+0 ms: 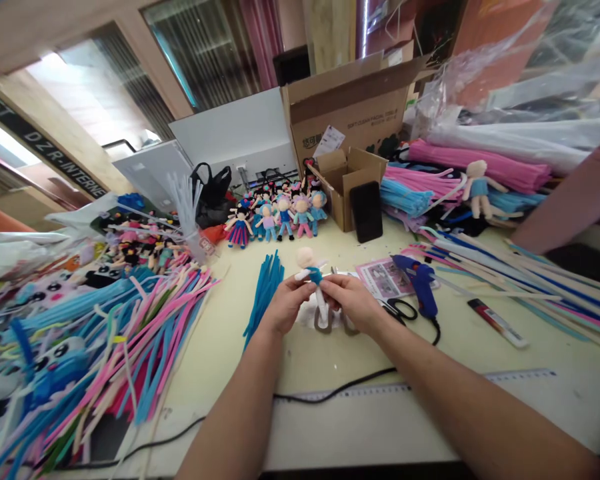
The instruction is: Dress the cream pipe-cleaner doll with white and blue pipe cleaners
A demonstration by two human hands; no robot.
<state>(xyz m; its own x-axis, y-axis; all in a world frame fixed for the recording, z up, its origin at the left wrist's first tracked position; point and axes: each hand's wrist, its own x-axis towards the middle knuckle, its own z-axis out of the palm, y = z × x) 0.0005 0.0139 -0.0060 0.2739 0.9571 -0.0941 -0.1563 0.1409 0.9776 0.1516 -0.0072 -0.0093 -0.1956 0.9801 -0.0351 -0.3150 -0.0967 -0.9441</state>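
Between my two hands, upright above the table, is a small pipe-cleaner doll [305, 257] with a pale round head, white limbs and a teal wrap on its chest. My left hand [291, 303] pinches it at the doll's left side in view, near an arm. Fingers of my right hand [347, 299] close on its torso from the other side. Under the hands, partly hidden, lie grey scissor-like handles [323, 325] and something white. A bundle of teal pipe cleaners [264, 293] lies just left of my left hand.
A blue glue gun [420, 283], black-handled scissors [403, 310], a utility knife [497, 323] and a ruler [380, 391] lie around. A black cable [330, 398] crosses in front. Finished dolls [283, 217], a phone [367, 212] and a carton [350, 113] stand behind. Pipe cleaners [155, 333] heap at left.
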